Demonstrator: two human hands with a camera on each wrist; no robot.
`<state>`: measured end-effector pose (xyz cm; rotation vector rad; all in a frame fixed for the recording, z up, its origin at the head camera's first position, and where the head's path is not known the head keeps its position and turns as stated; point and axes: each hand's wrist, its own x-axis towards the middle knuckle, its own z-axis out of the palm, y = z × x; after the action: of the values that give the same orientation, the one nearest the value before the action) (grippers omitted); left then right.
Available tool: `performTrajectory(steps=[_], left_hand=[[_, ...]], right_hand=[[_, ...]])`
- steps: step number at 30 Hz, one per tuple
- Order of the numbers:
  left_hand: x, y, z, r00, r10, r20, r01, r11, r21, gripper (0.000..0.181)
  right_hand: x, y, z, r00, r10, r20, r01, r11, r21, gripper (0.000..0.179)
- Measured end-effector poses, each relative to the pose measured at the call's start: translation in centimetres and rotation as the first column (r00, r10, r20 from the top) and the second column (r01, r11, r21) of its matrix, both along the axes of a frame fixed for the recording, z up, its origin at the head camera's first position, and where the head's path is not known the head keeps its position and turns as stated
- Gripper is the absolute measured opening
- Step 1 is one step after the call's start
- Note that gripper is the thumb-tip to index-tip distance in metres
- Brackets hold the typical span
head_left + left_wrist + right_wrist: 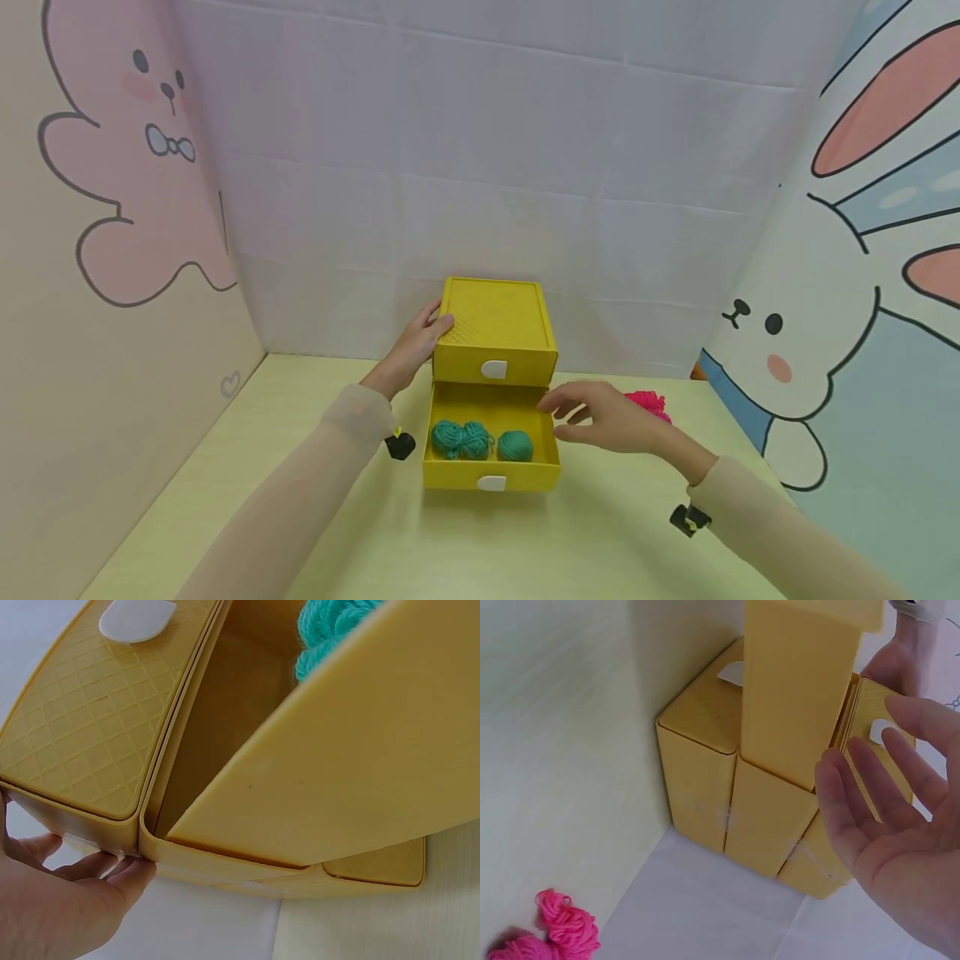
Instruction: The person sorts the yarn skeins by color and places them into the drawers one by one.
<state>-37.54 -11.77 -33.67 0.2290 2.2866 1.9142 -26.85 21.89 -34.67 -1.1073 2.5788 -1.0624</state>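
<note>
A yellow drawer cabinet [497, 312] with three tiers stands against the back wall. Its middle drawer [491, 477] is pulled out, holding teal yarn: a tied skein [461, 439] at left and a round ball [515, 446] at right. My left hand [411, 350] rests on the cabinet's upper left side, thumb over the top edge; in the left wrist view its fingertips [135, 874] press the side panel. Beside the open drawer's right wall, my right hand [607, 417] hovers with loosely bent fingers and nothing in them. Bright pink yarn [571, 926] lies on the table behind it.
The pale table [337, 533] meets a white cloth wall [510, 167] at the back. Printed side panels, a pink bear on the left and a white rabbit [802, 333] on the right, flank it. A small orange-brown thing [698, 372] shows in the far right corner.
</note>
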Motion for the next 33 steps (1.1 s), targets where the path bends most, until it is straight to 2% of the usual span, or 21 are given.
performTrajectory(steps=[8,15,19,24,26,28,30,33], left_hand=[[0.1,-0.1,-0.1,1.000,-0.004,0.002,0.004,1.000,-0.002,0.070],[0.3,-0.1,0.1,1.000,-0.005,-0.005,0.005,1.000,0.002,0.071],[0.3,-0.1,0.1,1.000,-0.003,-0.007,0.003,1.000,0.006,0.070],[0.2,-0.1,0.1,1.000,-0.004,-0.010,0.004,1.000,0.002,0.070],[0.2,-0.1,0.0,1.000,-0.006,-0.011,0.006,1.000,-0.001,0.070],[0.1,-0.1,0.0,1.000,-0.007,-0.012,0.007,1.000,-0.002,0.070],[0.1,-0.1,-0.1,1.000,-0.007,-0.012,0.007,1.000,-0.001,0.070],[0.0,-0.1,0.0,1.000,-0.007,-0.011,0.007,1.000,0.004,0.070]], right_hand=[[0.9,1.6,-1.4,0.997,-0.075,0.016,0.073,0.994,0.085,0.034],[1.7,1.7,-3.5,0.998,-0.053,0.038,0.050,0.994,0.093,0.032],[2.4,1.3,-4.9,0.995,-0.051,0.086,0.041,0.993,0.113,0.032],[3.2,0.7,-6.7,0.983,-0.070,0.167,0.047,0.989,0.138,0.022],[3.6,0.4,-7.3,0.968,-0.079,0.237,0.047,0.989,0.138,0.021],[4.0,-0.1,-7.8,0.942,-0.080,0.326,0.041,0.992,0.123,0.024],[4.5,-0.5,-8.3,0.901,-0.075,0.426,0.037,0.995,0.097,0.030],[5.2,-1.3,-8.7,0.828,-0.056,0.558,0.040,0.998,0.041,0.041]])
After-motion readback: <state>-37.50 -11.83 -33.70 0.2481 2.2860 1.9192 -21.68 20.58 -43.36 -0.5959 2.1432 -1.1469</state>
